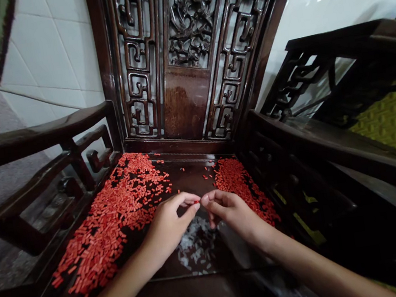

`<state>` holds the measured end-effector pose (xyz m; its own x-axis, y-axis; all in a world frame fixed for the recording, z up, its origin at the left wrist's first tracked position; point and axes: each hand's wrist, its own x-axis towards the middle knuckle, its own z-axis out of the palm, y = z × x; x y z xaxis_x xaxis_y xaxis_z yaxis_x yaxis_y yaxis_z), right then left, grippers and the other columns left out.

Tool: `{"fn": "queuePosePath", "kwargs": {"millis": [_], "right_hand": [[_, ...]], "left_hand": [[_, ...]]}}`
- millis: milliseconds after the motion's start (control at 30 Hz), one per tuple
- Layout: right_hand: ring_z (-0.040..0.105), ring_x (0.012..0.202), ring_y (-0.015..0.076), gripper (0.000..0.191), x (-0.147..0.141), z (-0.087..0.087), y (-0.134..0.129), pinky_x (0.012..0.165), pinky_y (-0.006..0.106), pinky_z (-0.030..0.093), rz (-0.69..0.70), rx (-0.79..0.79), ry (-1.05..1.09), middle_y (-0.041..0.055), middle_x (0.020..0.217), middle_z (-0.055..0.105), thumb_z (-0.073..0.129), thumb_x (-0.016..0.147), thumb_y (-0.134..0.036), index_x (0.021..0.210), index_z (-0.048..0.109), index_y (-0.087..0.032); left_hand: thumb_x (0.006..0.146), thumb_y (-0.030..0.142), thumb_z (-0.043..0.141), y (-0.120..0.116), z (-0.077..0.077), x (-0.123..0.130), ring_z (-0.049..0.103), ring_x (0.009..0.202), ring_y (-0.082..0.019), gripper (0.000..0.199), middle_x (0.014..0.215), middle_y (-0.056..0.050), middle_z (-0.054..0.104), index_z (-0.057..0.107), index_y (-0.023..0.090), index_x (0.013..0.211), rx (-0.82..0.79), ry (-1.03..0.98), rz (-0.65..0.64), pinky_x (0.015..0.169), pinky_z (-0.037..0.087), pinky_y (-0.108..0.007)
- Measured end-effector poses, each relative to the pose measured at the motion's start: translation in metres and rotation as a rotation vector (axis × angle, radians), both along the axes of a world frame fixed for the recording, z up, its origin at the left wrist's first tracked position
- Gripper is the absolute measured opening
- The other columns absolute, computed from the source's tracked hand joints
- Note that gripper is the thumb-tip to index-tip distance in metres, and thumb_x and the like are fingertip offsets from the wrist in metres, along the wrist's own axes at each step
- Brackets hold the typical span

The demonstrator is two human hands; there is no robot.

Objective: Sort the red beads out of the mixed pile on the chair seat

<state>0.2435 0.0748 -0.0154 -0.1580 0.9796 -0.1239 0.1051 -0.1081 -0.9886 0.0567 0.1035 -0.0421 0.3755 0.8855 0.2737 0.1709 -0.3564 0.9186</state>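
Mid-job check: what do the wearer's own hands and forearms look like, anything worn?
The left hand and right hand are ungloved, with no visible rings. The left forearm and right forearm show no sleeves, watch or bracelet.

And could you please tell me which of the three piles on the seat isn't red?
The middle pile: its pieces look whitish, whereas the left pile and right pile are red.

L grip (174,215) w/ red pc (196,202) (R grip (231,209) just beside).
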Motion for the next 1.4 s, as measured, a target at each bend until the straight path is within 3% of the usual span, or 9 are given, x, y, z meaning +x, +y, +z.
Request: {"fn": "queuePosePath", "kwargs": {"millis": [400, 533, 667, 767, 1200, 1400], "right_hand": [[0.059, 0.053, 0.0128, 0.042, -0.005, 0.0, -0.001, 0.056, 0.025, 0.045, 0.023, -0.025, -0.023, -0.004, 0.063, 0.06, 0.07, 0.084, -0.056, 0.094, 0.059, -0.017], [0.06, 0.053, 0.0135, 0.036, -0.006, -0.001, -0.003, 0.057, 0.026, 0.045, 0.048, 0.023, -0.105, -0.0038, 0.064, 0.06, 0.064, 0.089, -0.053, 0.094, 0.059, -0.018], [0.059, 0.052, 0.0137, 0.026, -0.006, -0.006, -0.006, 0.056, 0.026, 0.044, 0.05, 0.114, -0.223, -0.0043, 0.063, 0.06, 0.055, 0.097, -0.045, 0.092, 0.057, -0.02], [0.058, 0.05, 0.0134, 0.023, -0.006, -0.008, -0.007, 0.054, 0.025, 0.043, 0.03, 0.142, -0.288, -0.0042, 0.063, 0.059, 0.053, 0.099, -0.041, 0.089, 0.057, -0.021], [0.06, 0.052, 0.0142, 0.036, -0.008, -0.001, -0.006, 0.057, 0.026, 0.045, 0.038, 0.097, -0.248, -0.0028, 0.062, 0.06, 0.058, 0.095, -0.055, 0.088, 0.06, -0.02], [0.061, 0.052, 0.0144, 0.037, -0.009, 0.008, -0.008, 0.056, 0.026, 0.046, 0.045, 0.035, -0.15, -0.0032, 0.063, 0.06, 0.062, 0.09, -0.056, 0.089, 0.059, -0.018]], "left_hand": [[0.095, 0.022, 0.061, -0.001, 0.0, 0.0, 0.071, 0.094, -0.017, 0.012, 0.1, -0.002, 0.076, 0.07, 0.022, 0.103, 0.092, 0.067, 0.015, 0.088, 0.056, -0.031], [0.098, 0.018, 0.058, -0.003, 0.002, -0.003, 0.069, 0.095, -0.019, 0.014, 0.102, -0.002, 0.075, 0.07, 0.023, 0.104, 0.352, 0.281, 0.048, 0.089, 0.052, -0.034], [0.101, 0.016, 0.051, -0.002, 0.007, -0.008, 0.065, 0.094, -0.022, 0.019, 0.099, -0.006, 0.073, 0.07, 0.019, 0.101, 0.68, 0.512, -0.016, 0.103, 0.044, -0.044], [0.101, 0.014, 0.047, -0.002, 0.011, -0.011, 0.064, 0.089, -0.02, 0.022, 0.093, -0.005, 0.071, 0.069, 0.018, 0.102, 0.75, 0.589, -0.048, 0.108, 0.04, -0.047], [0.092, 0.015, 0.06, 0.002, 0.012, -0.008, 0.063, 0.083, -0.018, 0.013, 0.083, 0.002, 0.072, 0.069, 0.024, 0.09, 0.509, 0.352, 0.021, 0.101, 0.044, -0.041], [0.088, 0.016, 0.063, 0.001, 0.009, -0.005, 0.066, 0.087, -0.019, 0.012, 0.088, 0.0, 0.074, 0.071, 0.024, 0.091, 0.267, 0.263, 0.051, 0.083, 0.051, -0.033]]}}
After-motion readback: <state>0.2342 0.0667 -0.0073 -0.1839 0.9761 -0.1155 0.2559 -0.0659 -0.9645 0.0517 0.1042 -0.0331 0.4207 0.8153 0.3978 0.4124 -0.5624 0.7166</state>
